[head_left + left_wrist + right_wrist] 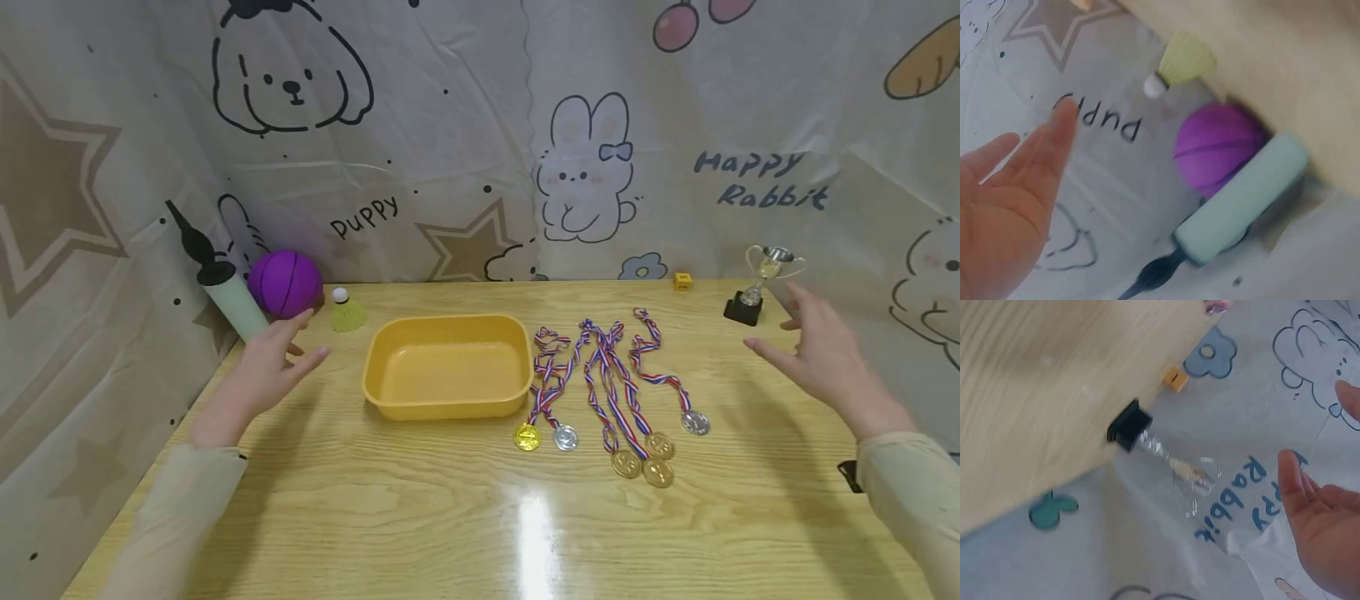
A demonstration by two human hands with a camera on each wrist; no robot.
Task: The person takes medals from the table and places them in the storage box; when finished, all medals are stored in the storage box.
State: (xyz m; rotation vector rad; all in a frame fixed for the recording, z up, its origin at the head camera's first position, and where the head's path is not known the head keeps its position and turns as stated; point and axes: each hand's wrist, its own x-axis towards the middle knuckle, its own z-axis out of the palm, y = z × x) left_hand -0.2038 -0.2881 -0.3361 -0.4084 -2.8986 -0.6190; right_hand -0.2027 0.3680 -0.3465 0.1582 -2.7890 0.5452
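Note:
My left hand (258,375) hovers at the left with its fingers extended, holding nothing. Nearest to it are a pale green hand pump (236,302) leaning at the back left corner, a purple ball (285,283) and a yellow-green shuttlecock (348,313). At the right, my right hand (828,358) is in the air with thumb and fingers apart and nothing held. Close beyond it stands a small silver-and-gold trophy cup (768,271) on a black base. In the right wrist view the trophy (1154,447) is apart from the fingers.
A yellow plastic basin (450,410) sits left of centre. Right of it lie several medals, such as a gold medal (527,437) and a silver medal (695,422), on striped ribbons (606,375). A small yellow cube (682,282) is at the back edge, before a printed cloth (465,108).

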